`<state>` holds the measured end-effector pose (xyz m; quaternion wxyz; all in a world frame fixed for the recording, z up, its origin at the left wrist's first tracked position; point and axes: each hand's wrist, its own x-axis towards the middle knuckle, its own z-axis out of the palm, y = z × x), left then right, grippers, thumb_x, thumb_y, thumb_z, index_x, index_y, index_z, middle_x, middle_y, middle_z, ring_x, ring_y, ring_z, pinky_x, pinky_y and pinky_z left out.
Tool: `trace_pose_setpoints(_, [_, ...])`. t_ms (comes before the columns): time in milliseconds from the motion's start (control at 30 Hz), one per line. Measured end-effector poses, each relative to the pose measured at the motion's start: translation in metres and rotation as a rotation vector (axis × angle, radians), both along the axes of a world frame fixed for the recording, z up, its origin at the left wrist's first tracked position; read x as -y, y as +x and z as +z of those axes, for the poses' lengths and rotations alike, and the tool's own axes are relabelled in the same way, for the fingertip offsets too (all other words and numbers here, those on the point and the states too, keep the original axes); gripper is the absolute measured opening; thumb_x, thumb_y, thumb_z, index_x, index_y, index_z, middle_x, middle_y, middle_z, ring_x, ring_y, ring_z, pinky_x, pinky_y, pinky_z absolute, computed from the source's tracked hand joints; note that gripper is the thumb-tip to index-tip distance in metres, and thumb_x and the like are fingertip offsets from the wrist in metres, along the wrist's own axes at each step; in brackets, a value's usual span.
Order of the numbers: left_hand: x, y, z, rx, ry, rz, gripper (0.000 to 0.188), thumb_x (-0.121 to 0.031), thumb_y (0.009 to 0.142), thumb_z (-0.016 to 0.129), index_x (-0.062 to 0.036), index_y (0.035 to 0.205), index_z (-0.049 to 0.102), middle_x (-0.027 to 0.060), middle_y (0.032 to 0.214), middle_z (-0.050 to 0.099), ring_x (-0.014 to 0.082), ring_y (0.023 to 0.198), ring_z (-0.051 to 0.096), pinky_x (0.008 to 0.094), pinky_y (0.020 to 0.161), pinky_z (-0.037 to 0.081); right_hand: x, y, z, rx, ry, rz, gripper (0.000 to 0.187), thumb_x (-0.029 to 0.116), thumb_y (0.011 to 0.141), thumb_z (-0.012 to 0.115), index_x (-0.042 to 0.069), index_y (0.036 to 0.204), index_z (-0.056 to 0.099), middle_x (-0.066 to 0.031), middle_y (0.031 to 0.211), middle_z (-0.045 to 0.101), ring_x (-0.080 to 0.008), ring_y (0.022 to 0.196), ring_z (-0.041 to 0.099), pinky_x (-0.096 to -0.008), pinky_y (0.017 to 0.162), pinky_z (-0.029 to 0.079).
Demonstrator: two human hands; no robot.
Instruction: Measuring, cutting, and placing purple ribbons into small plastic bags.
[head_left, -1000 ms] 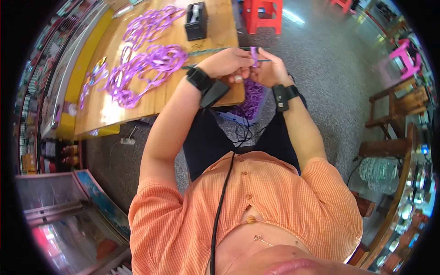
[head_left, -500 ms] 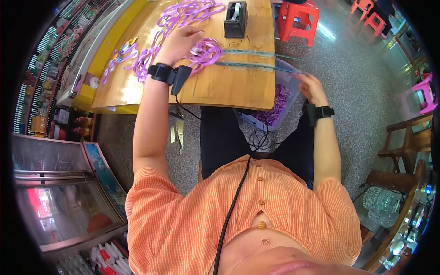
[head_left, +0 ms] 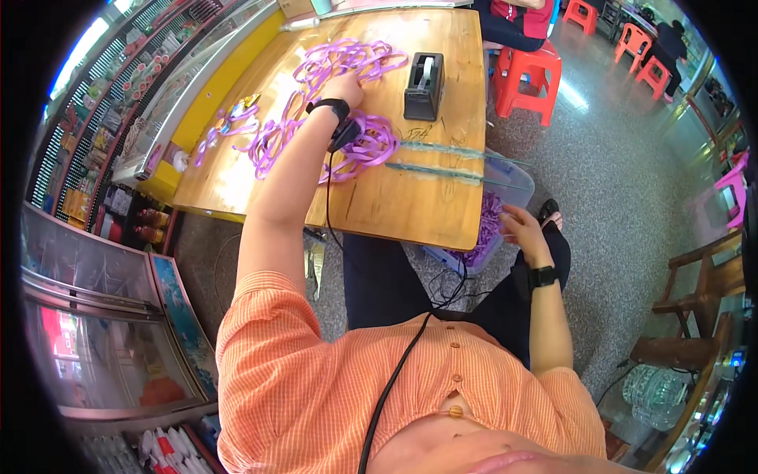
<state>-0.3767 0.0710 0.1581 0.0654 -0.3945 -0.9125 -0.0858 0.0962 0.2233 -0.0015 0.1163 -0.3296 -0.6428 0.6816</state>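
My left hand [head_left: 344, 85] rests open on the purple ribbons [head_left: 347, 63] near the desk's [head_left: 410, 205] far edge; my right hand [head_left: 521, 225], fingers loosely open, hovers over the clear bin [head_left: 505, 186] beside the desk's near right corner.

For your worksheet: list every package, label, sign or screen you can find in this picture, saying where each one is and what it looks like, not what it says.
Packaged goods: far left shelves, small colourful packs in rows.
Poster panel: leaning at lower left, upright rectangle, blue and pale.
Red-and-white packs: bottom left, bunched together.
No screens visible.
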Motion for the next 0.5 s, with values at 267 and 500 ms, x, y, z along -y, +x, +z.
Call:
trace_pose_setpoints(267, [0.037, 0.045, 0.096, 0.303, 0.647, -0.295, 0.024, -0.022, 0.09, 0.063, -0.0037, 0.103, 0.071, 0.0052, 0.085, 0.069, 0.0125, 0.077, 0.061, 0.0293, 0.071, 0.05, -0.002, 0.003, 0.049, -0.322, 0.214, -0.388, 0.026, 0.016, 0.096, 0.063, 0.001, 0.118, 0.064, -0.0041, 0.095, 0.069, -0.0073, 0.068, 0.058, -0.0205, 0.061, 0.047])
trace_pose_setpoints(500, [0.071, 0.217, 0.184, 0.531, 0.793, -0.683, 0.025, -0.006, 0.095, 0.062, -0.0004, 0.119, 0.06, 0.0037, 0.097, 0.066, 0.0092, 0.077, 0.062, 0.0227, 0.069, 0.051, 0.036, 0.006, 0.132, -0.827, 0.39, -0.598, 0.023, 0.009, 0.098, 0.059, -0.001, 0.117, 0.064, -0.0049, 0.091, 0.066, -0.004, 0.062, 0.047, -0.0192, 0.056, 0.039])
